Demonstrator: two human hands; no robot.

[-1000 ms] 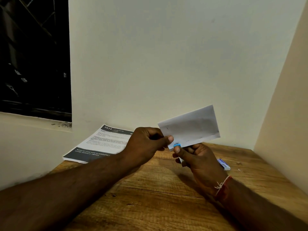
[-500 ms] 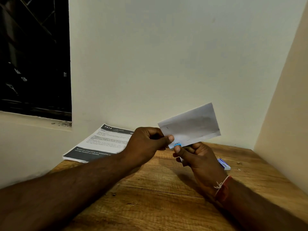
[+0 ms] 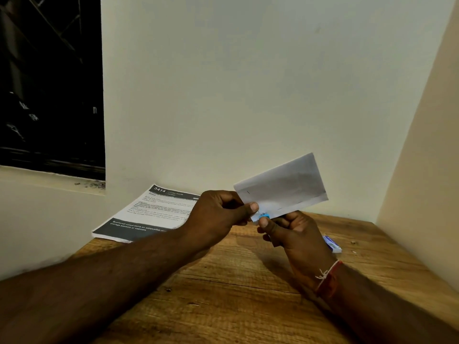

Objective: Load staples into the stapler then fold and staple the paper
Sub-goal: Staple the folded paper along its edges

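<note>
A folded white paper (image 3: 283, 187) is held up above the wooden table (image 3: 223, 294), tilted with its right end higher. My left hand (image 3: 218, 212) pinches its lower left corner between thumb and fingers. My right hand (image 3: 295, 234) grips a small blue stapler (image 3: 263, 215), of which only the blue tip shows above my thumb, at the paper's bottom edge. The rest of the stapler is hidden in my fist. A thin dark mark that looks like a staple shows near the paper's left edge.
A stack of printed sheets (image 3: 149, 214) lies at the table's back left against the wall. A small blue and white staple box (image 3: 332, 244) lies on the table behind my right wrist. Walls close the table in behind and on the right.
The paper and both hands have risen very slightly; the grip of each hand is unchanged.
</note>
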